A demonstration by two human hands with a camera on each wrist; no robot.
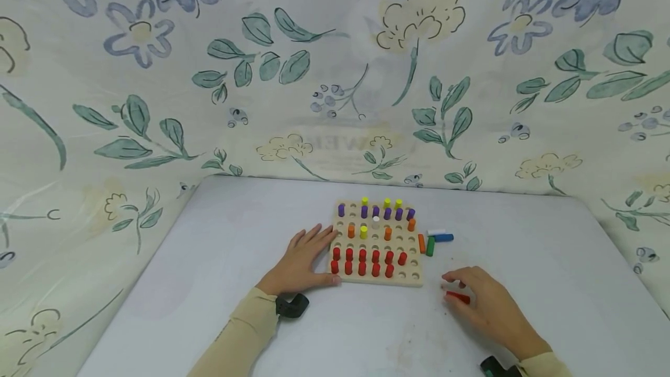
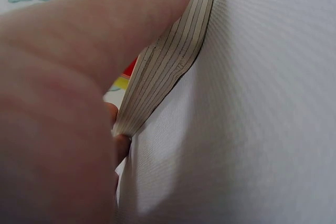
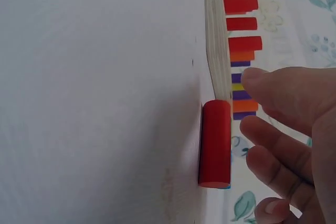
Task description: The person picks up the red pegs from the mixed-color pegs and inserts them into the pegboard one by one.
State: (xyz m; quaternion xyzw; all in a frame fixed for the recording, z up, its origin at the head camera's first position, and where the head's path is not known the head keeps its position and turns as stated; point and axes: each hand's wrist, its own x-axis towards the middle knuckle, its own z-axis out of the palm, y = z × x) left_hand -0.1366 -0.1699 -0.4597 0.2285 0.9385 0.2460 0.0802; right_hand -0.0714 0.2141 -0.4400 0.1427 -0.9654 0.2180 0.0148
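Observation:
A wooden peg board (image 1: 412, 281) lies flat on the table, holding two rows of red pegs at its near side. Purple, yellow, orange and white pegs stand farther back. My left hand (image 1: 298, 262) rests at the board's left edge with fingers extended; its thumb (image 2: 157, 3) touches the near left corner. To the right, a loose red peg (image 1: 458, 297) lies on its side on the table. Around it hovers my right hand (image 1: 489, 307), thumb and fingers spread apart. In the right wrist view a gap shows between the fingertips (image 3: 257, 124) and the red peg (image 3: 215, 145).
Beside the board's right edge lie a loose orange peg (image 1: 421, 243), a green peg (image 1: 430, 246), a blue peg (image 1: 444, 238) and a white peg (image 1: 436, 231). A flower-patterned sheet (image 1: 356, 115) hangs behind the white table (image 1: 209, 237).

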